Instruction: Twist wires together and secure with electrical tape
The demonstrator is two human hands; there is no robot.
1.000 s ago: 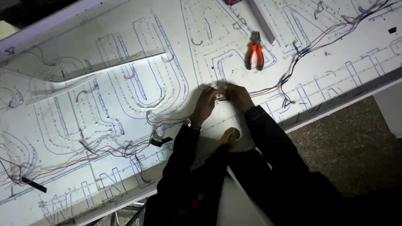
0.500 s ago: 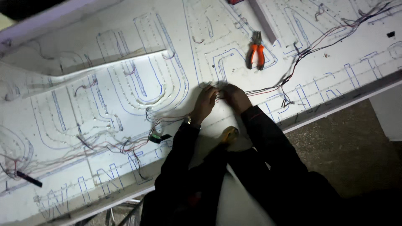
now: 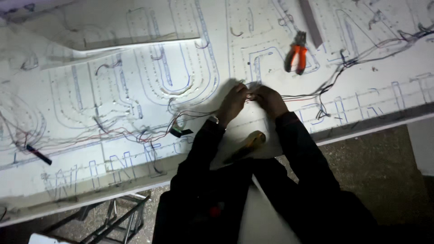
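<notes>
A large white sign board (image 3: 135, 90) with outlined letters and rows of small dots lies flat under me. My left hand (image 3: 233, 102) and my right hand (image 3: 269, 100) meet above it, fingertips pinched together on thin wires (image 3: 251, 93) at the board's surface. Red and black wires (image 3: 343, 63) run off to the right from that spot. More wires (image 3: 149, 132) trail to the left. A yellow-handled tool (image 3: 246, 145) rests on the board between my dark sleeves.
Orange-handled pliers (image 3: 295, 57) lie on the board beyond my right hand. A grey bar (image 3: 310, 22) sits near them. A black marker-like stick (image 3: 38, 154) lies at far left. A metal stand (image 3: 118, 218) shows under the board's near edge, above gravelly floor (image 3: 384, 171).
The view has drifted slightly; my hands stay pinched together on the wires at the same spot on the board.
</notes>
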